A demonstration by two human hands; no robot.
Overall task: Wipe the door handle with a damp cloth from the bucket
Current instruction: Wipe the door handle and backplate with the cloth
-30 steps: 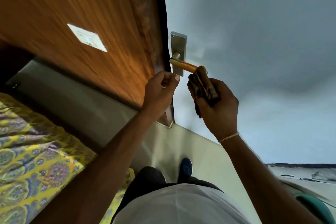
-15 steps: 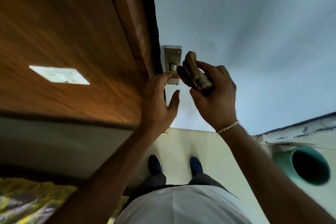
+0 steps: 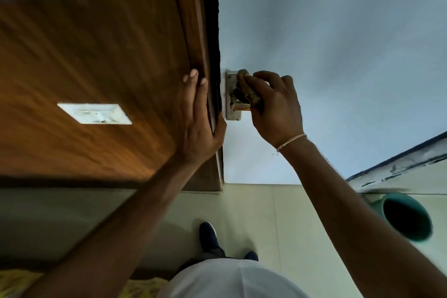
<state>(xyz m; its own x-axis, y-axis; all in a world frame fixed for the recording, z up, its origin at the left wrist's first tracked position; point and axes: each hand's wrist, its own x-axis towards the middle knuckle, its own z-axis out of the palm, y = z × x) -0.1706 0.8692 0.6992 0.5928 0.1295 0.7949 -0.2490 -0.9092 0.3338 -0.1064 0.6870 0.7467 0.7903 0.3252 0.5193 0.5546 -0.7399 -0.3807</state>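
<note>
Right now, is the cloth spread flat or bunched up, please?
Bunched up: the cloth is a wad in the right hand, pressed on the door handle.

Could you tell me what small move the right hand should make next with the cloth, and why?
Probably slide the cloth outward along the handle toward its free end. The right hand holds the cloth bunched against the plate at the handle's root, so the outer stretch looks unwiped. The left hand lies flat on the wooden panel beside the door edge, perhaps steadying.
</note>
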